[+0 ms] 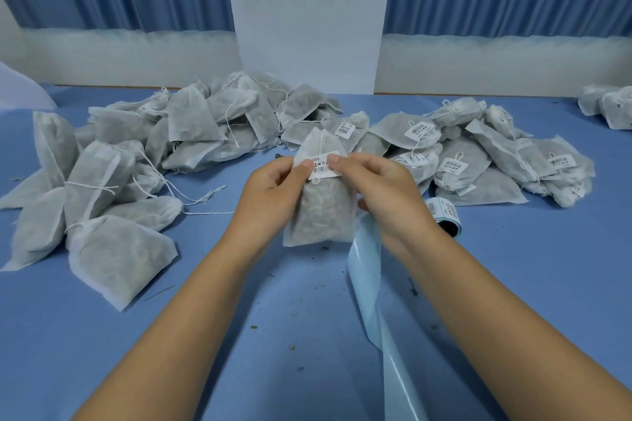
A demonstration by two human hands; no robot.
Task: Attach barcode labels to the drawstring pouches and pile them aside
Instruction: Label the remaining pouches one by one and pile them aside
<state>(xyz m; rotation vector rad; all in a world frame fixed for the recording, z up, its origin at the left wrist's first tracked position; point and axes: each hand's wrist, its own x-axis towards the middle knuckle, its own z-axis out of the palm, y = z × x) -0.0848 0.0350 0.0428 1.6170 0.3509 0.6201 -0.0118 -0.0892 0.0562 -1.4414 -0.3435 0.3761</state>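
Pressing the white barcode label (323, 166) onto the translucent white fabric drawstring pouch of dried herbs (319, 212), Spotter. I'm holding that pouch upright at the middle of the blue tabletop (239, 335), with my left hand (273, 188) and right hand (379, 188) both wrapping round it and both thumbs lying on the label.

Operator, why are you using both hands?

I'm judging that the fingers behind are giving the thumbs something firm to push against, so the sticker's edges are seating.

Where is it heading?

I'm eyeing the heap of labelled pouches (478, 161) on the right, while the unlabelled heap (113, 161) is lying on the left. Open table is showing between them, but the label roll (444, 215) and its pale blue backing strip (367, 267) are sitting just by my right wrist, so I'm planning to lift over them.
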